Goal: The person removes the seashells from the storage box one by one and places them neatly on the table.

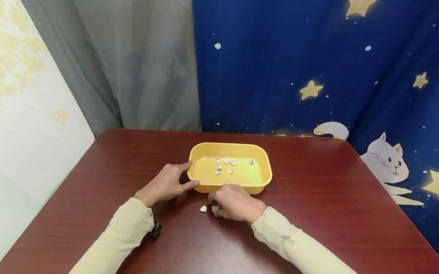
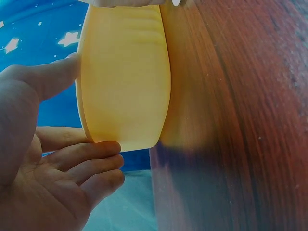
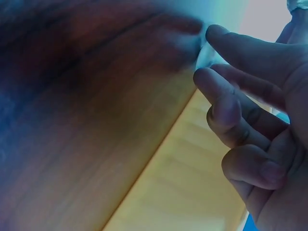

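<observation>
A yellow plastic basin (image 1: 231,189) stands on the table with several small white shell-like pieces (image 1: 230,171) scattered over its floor. My left hand (image 1: 167,182) holds the basin's near left corner. Its thumb lies along the rim and its fingers curl at the end wall, as the left wrist view shows. Just in front of the basin, my right hand (image 1: 236,202) pinches a small white piece (image 3: 205,55) between thumb and index finger, low over the tabletop. Another white piece (image 1: 203,209) lies on the table left of those fingertips.
The dark red wooden table (image 1: 312,226) reaches to grey and blue curtains (image 1: 261,72) behind it. A white wall panel (image 1: 17,112) borders its left side. A small black object (image 1: 155,229) shows beside the left cuff.
</observation>
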Available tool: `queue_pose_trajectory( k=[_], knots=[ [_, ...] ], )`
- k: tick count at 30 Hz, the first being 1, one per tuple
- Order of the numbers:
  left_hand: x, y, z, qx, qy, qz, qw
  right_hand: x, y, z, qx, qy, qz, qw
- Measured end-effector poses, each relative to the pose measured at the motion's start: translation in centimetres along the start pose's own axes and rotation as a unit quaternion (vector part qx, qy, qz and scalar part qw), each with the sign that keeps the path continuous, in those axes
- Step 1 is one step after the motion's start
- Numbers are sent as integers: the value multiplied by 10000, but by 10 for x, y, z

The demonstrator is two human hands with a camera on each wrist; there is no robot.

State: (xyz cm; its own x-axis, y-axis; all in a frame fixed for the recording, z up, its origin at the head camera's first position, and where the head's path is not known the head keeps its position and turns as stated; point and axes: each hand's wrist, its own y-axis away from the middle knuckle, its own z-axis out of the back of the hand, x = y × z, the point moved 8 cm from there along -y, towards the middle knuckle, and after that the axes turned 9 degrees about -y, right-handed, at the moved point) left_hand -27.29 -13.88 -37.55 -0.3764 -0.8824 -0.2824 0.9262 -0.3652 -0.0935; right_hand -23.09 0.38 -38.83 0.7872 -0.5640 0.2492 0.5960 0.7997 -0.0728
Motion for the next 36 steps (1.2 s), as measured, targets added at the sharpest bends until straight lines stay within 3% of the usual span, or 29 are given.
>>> queue_pose_trajectory(
  k=[7,18,24,36],
  knots=[
    [0,-1,0,-58,-25,-43,10000,0,5,20,-95,-497,219,9985],
    [1,-1,2,-109,-51,-60,9999,-20,4,56,-926,-627,504,9925],
    [2,-1,0,-125,-22,-71,9999,-39,2,63,-1211,-632,260,9903],
    [0,-1,0,-134,-33,-110,9998,-88,-3,63,-1534,-690,-830,9823]
  ],
)
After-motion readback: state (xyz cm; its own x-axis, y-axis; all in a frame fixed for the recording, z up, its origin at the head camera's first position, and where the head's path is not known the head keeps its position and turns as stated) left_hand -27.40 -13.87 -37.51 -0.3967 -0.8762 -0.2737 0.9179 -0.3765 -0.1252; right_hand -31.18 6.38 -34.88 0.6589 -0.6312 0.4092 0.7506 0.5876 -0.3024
